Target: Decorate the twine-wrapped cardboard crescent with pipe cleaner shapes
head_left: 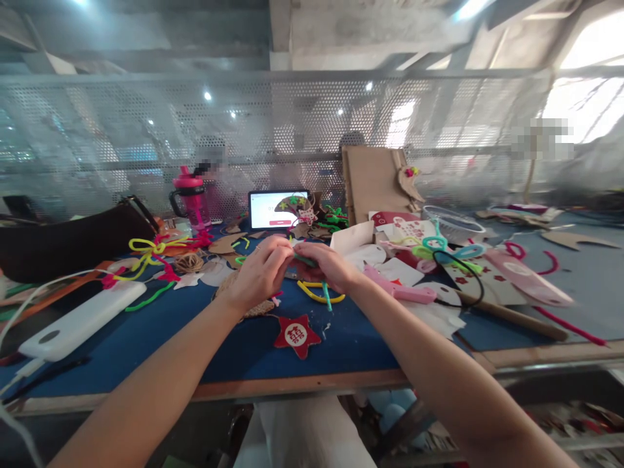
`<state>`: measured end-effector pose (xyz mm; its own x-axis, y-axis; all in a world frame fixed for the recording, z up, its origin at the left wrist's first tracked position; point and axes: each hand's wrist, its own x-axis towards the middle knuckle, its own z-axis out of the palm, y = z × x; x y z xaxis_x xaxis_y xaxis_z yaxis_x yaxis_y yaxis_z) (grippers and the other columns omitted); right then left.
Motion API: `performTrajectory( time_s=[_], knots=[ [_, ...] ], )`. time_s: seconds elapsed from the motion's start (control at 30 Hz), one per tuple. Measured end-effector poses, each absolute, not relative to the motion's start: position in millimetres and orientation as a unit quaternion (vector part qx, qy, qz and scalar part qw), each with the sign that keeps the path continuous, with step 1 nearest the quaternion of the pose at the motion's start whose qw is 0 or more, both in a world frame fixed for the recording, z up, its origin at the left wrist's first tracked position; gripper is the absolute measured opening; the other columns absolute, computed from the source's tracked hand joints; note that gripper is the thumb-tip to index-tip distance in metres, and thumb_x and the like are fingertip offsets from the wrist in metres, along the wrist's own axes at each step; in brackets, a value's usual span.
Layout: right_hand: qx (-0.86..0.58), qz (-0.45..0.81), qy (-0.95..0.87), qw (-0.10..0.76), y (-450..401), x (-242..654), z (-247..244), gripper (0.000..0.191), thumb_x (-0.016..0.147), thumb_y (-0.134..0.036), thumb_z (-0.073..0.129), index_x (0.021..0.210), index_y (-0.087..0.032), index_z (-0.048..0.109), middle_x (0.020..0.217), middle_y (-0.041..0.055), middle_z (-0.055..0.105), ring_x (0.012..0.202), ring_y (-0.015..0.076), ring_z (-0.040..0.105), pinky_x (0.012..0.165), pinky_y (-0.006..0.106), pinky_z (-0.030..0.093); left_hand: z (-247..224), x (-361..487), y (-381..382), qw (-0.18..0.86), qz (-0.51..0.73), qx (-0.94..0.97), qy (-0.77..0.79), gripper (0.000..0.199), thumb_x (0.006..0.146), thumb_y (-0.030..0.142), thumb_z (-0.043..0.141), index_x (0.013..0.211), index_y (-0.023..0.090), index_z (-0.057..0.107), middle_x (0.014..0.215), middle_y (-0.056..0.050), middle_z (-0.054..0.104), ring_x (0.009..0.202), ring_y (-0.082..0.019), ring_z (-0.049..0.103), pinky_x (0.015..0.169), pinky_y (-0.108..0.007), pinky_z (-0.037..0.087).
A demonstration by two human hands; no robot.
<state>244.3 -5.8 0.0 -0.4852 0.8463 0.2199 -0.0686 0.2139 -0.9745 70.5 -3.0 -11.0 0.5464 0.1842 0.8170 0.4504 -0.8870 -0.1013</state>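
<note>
My left hand (270, 265) and my right hand (331, 261) meet over the middle of the table, both with fingers closed. Between them is a teal-green pipe cleaner (327, 298), its loose end dangling below my right hand. My fingers hide most of the rest of it. Just under the hands lies a bent yellow pipe cleaner (319, 298). A red cardboard star (298, 335) with a white round emblem rests nearer the table's front edge. Partly behind my left wrist sits a coil of brown twine (258, 308).
A white power bank (82, 322) with a cable lies at the left. Behind stand a pink bottle (191, 201), a lit tablet (263, 211) and cardboard sheets (373, 185). At the right are a pink glue gun (400, 286), a wooden stick (517, 316) and several pipe cleaners.
</note>
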Motion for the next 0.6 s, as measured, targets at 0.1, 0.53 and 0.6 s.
performTrajectory(
  time_s=[0.1,0.53,0.6],
  knots=[
    [-0.289,0.550,-0.652,0.435,-5.6,245.9,1.7,0.011,0.078,-0.028,0.045,0.072,-0.018,0.045,0.051,-0.0048,0.043,0.044,0.0072,0.036,0.042,0.020,0.023,-8.7,70.4,-3.2,0.166,-0.435,-0.868,-0.173,0.010,0.088,0.012,0.042,0.093,0.018,0.049,0.096,-0.011,0.054,0.090,-0.018,0.052,0.079,-0.031,0.044],
    [-0.256,0.412,-0.746,0.457,-0.2,253.5,4.5,0.017,0.071,-0.027,0.061,0.073,-0.016,0.049,0.065,-0.0035,0.046,0.059,0.0073,0.039,0.054,0.021,0.031,-6.3,75.8,-6.9,0.001,-0.474,-0.841,-0.262,0.010,0.089,0.022,0.045,0.082,0.017,0.050,0.074,-0.002,0.056,0.066,-0.011,0.051,0.062,-0.023,0.041],
    [-0.254,0.390,-0.755,0.461,1.8,253.4,2.3,0.019,0.071,-0.029,0.062,0.073,-0.016,0.049,0.068,-0.0027,0.047,0.063,0.0081,0.041,0.058,0.022,0.034,-7.0,76.7,-7.5,-0.051,-0.477,-0.830,-0.283,0.011,0.088,0.025,0.046,0.083,0.017,0.051,0.071,-0.001,0.057,0.063,-0.011,0.051,0.059,-0.021,0.041]
  ],
)
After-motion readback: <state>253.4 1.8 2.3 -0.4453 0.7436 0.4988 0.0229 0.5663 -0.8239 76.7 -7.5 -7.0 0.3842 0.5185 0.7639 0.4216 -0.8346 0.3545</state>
